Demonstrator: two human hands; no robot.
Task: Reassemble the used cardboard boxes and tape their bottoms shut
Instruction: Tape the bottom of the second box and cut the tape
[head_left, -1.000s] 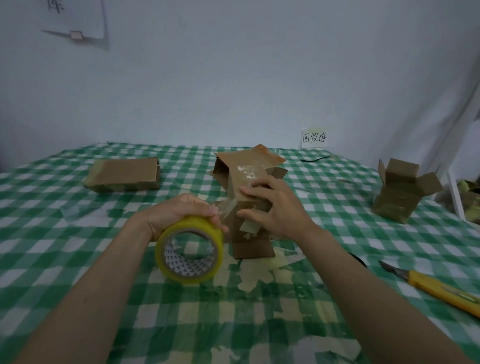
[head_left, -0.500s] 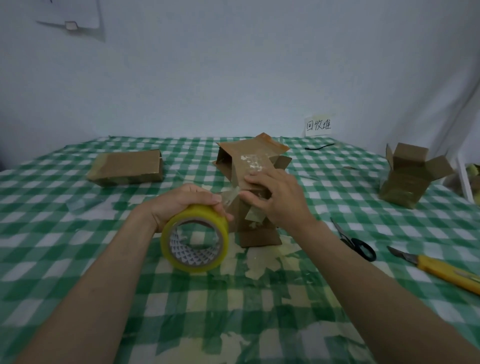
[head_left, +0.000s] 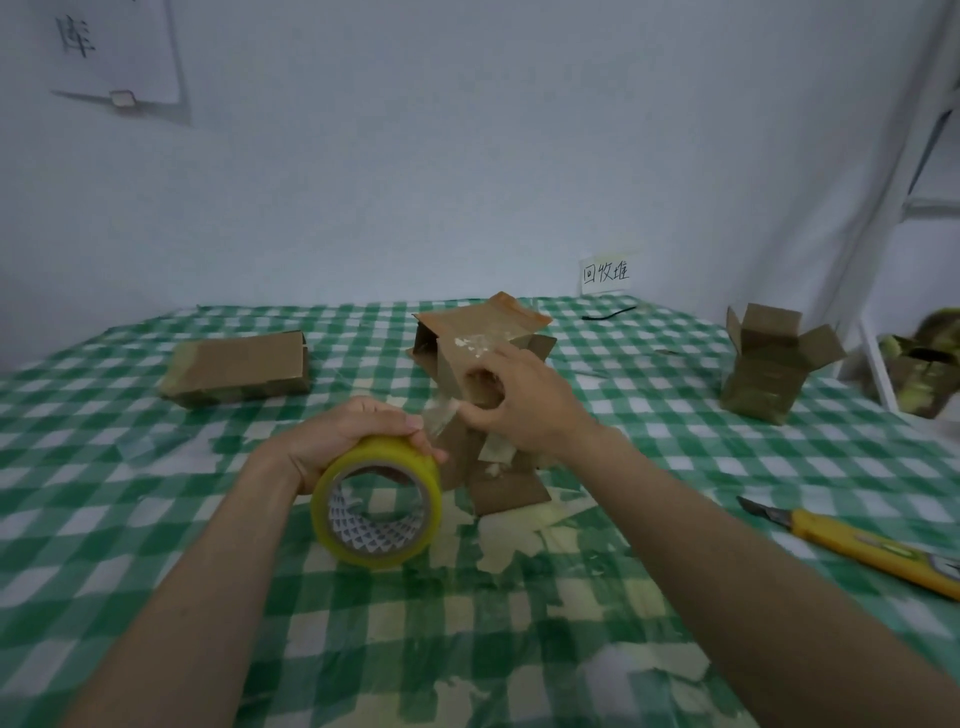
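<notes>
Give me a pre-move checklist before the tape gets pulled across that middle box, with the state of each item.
1. Tape roll held: ok, the left hand grips it from above.
2. Middle box steadied: ok, the right hand is on it, fingers curled at its side.
3. Tape end stuck to the box: cannot tell, a clear strip shows between roll and box but its attachment is hidden.
4. Bottom flaps closed flat: not ok, flaps stick out at both ends of the box.
5. Cutter in reach: ok, the yellow utility knife lies on the tablecloth to the right.
6. Other boxes out of the way: ok, the flat box and the open box sit apart.
</notes>
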